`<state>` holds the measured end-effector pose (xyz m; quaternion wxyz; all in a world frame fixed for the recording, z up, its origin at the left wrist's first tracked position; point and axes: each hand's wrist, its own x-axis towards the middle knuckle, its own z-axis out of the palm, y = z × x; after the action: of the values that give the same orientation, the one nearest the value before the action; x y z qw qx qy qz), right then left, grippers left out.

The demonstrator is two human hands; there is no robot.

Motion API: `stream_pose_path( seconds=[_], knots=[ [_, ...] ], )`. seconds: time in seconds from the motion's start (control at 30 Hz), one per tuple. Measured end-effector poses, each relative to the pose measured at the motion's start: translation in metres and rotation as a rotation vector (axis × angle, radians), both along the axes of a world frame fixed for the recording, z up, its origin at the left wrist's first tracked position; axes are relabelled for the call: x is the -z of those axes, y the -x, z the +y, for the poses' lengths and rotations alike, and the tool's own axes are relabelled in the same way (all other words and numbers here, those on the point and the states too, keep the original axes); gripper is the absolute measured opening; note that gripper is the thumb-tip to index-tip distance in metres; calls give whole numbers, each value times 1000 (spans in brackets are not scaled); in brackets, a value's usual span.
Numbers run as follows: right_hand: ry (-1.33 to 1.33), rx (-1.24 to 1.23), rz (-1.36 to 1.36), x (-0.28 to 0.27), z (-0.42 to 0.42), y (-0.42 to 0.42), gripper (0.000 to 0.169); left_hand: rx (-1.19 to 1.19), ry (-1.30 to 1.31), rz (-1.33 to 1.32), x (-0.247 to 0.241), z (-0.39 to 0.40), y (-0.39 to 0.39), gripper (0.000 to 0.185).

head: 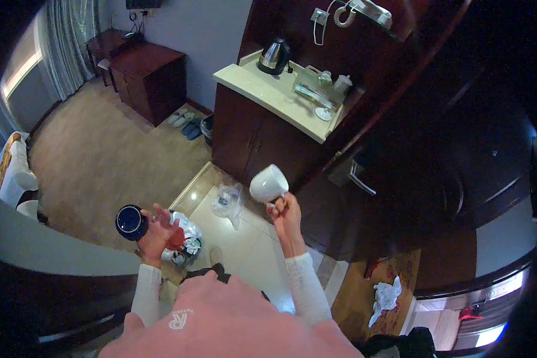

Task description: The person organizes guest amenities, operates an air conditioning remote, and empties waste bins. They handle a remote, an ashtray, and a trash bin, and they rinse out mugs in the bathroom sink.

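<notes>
My right hand (287,215) holds a white ceramic cup (268,184) by its handle, tipped on its side, in front of the dark cabinet doors. At the left, my left hand (157,230) has a dark blue round object (131,222), perhaps a cup or jar seen from its base, against its fingers; some fingers are spread. Just beyond and below that hand stands a waste bin with a white liner (190,230), filled with crumpled rubbish. A white lid or saucer (323,113) lies on the pale counter (268,99), near a clear tray (302,83) of small items.
An electric kettle (274,57) stands on the counter. A clear plastic bag (228,201) lies on the tiled floor beside a raised threshold (192,185). Slippers (191,127) and another bin (207,129) are by the cabinet. A white cloth (385,299) lies at the lower right.
</notes>
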<state>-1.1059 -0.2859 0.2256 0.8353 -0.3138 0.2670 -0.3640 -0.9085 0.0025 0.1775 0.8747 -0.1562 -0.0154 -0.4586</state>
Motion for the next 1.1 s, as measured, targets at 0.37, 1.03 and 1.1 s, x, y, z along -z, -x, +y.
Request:
stream_pose_path(
  seconds=[0.37,1.03,1.1],
  knots=[
    [401,63,-168,-72,-309,-181,12,146,-6,-25,-18,-201,-80,36],
    [861,348,688,-10,-727,-360,11,-182,-151,-148,-19,-379,-144,34],
    [879,345,825,-6,-705,-375,16,-183,-170,-161,-21,-372,-158,35]
  ],
)
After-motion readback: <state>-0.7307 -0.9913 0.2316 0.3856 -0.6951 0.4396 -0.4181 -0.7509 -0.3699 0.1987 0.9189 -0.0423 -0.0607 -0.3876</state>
